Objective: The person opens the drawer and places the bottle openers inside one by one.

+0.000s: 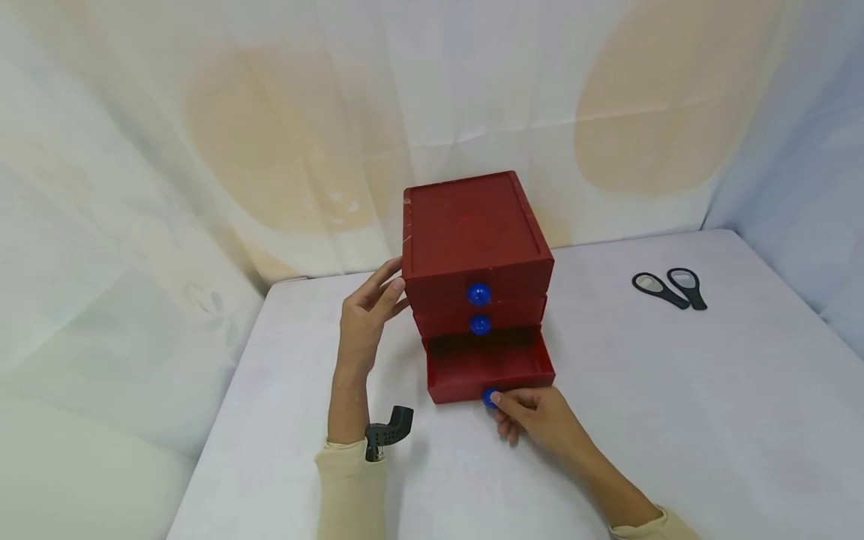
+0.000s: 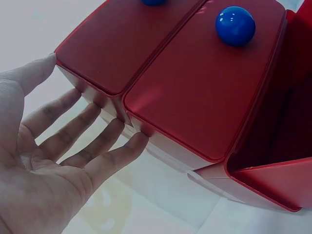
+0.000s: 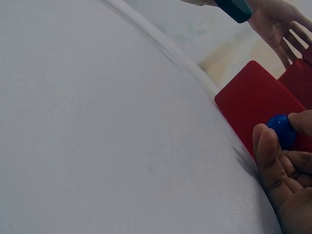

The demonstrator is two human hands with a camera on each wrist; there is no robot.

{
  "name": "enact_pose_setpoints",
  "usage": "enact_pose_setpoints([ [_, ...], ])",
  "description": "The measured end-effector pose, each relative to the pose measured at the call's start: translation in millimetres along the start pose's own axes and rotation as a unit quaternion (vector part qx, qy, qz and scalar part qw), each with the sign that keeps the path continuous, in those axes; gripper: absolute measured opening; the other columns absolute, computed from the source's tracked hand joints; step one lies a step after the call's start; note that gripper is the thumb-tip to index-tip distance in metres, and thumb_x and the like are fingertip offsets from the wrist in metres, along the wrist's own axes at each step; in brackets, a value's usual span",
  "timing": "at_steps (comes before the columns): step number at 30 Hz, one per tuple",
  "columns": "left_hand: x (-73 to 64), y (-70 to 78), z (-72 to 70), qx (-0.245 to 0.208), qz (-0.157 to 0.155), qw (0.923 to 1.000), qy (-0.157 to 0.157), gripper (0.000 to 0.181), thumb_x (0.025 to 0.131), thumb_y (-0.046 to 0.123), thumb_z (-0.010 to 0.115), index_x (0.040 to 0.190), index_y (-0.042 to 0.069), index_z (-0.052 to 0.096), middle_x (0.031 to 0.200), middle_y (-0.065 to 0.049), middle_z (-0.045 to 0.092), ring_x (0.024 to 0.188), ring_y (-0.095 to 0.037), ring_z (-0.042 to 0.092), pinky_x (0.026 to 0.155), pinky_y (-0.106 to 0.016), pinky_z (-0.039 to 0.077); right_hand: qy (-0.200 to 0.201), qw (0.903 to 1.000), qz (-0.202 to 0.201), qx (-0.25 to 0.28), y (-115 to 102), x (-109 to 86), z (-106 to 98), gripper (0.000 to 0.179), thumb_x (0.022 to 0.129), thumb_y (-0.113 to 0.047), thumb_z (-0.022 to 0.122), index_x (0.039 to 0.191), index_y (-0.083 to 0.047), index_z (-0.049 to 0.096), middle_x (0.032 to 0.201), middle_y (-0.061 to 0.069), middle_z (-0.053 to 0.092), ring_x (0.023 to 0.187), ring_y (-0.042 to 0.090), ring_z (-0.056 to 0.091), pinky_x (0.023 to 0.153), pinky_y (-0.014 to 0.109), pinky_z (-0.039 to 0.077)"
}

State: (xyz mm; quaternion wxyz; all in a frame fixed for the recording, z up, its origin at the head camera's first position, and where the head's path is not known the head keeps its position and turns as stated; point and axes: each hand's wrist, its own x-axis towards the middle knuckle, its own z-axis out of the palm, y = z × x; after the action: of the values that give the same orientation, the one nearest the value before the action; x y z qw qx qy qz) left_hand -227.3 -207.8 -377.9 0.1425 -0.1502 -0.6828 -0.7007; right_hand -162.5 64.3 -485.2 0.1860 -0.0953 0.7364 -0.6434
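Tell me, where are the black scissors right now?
In the head view the black scissors lie on the white table at the far right, well apart from the red drawer box and beyond the right hand.

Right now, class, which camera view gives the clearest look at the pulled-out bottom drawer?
The head view: the bottom drawer shows whole, slid out beneath two closed drawers, its dark inside visible, with the right hand pinching its blue knob. The left wrist view catches only one corner of it. The right wrist view shows just its red front and knob.

Soft, even head view; both wrist views dim, bluish, slightly blurred.
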Motion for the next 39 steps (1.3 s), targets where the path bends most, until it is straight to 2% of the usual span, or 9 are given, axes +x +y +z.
enact_pose_setpoints([
  [3, -0.6, -0.7, 0.7, 0.001, 0.001, 1.0000, 0.000, 0.041, 0.100, 0.021, 0.064, 0.139, 0.011, 0.060, 0.141, -0.008, 0.058, 0.124, -0.030, 0.059, 0.096, -0.048, 0.053, 0.003, 0.9998, 0.018, -0.004, 1.9, -6.1, 0.4, 0.041, 0.096, -0.038, 0.067, 0.089, 0.002, 0.072, 0.076, 0.011, 0.070, 0.065, 0.023, 0.066, 0.063, 0.029, 0.059],
  [10, 1.5, 1.0, 1.0, 0.009, 0.008, 0.9999, -0.003, 0.041, 0.100, 0.022, 0.064, 0.139, 0.013, 0.061, 0.141, -0.007, 0.058, 0.125, -0.028, 0.059, 0.095, -0.046, 0.054, -0.006, 0.9997, 0.017, -0.019, 5.3, -21.3, 2.2, 0.040, 0.096, -0.040, 0.067, 0.086, -0.001, 0.073, 0.074, 0.009, 0.070, 0.064, 0.024, 0.066, 0.062, 0.031, 0.059],
  [20, 1.6, 0.5, 0.3, 0.007, 0.008, 0.9999, -0.005, 0.041, 0.101, 0.019, 0.062, 0.140, 0.010, 0.059, 0.142, -0.008, 0.057, 0.124, -0.028, 0.059, 0.095, -0.047, 0.054, -0.001, 0.9989, 0.047, 0.000, 6.3, -37.4, 8.6, 0.040, 0.095, -0.039, 0.069, 0.088, 0.000, 0.072, 0.075, 0.010, 0.070, 0.065, 0.023, 0.066, 0.062, 0.029, 0.059],
  [30, 0.7, 0.1, 0.2, 0.009, 0.009, 0.9999, -0.006, 0.041, 0.100, 0.023, 0.064, 0.140, 0.014, 0.060, 0.142, -0.006, 0.057, 0.124, -0.028, 0.059, 0.095, -0.045, 0.054, -0.004, 0.9981, 0.062, 0.008, 7.6, -51.2, 11.9, 0.039, 0.095, -0.038, 0.068, 0.089, 0.000, 0.072, 0.075, 0.009, 0.070, 0.064, 0.022, 0.065, 0.062, 0.028, 0.058],
  [39, 0.8, 0.3, -0.4, 0.008, -0.001, 1.0000, -0.003, 0.040, 0.101, 0.015, 0.060, 0.141, 0.009, 0.058, 0.143, -0.007, 0.056, 0.125, -0.027, 0.059, 0.095, -0.045, 0.054, -0.011, 0.9963, 0.085, 0.007, 9.6, -64.3, 14.7, 0.041, 0.096, -0.041, 0.066, 0.090, -0.001, 0.073, 0.076, 0.008, 0.070, 0.065, 0.021, 0.065, 0.064, 0.027, 0.058],
])
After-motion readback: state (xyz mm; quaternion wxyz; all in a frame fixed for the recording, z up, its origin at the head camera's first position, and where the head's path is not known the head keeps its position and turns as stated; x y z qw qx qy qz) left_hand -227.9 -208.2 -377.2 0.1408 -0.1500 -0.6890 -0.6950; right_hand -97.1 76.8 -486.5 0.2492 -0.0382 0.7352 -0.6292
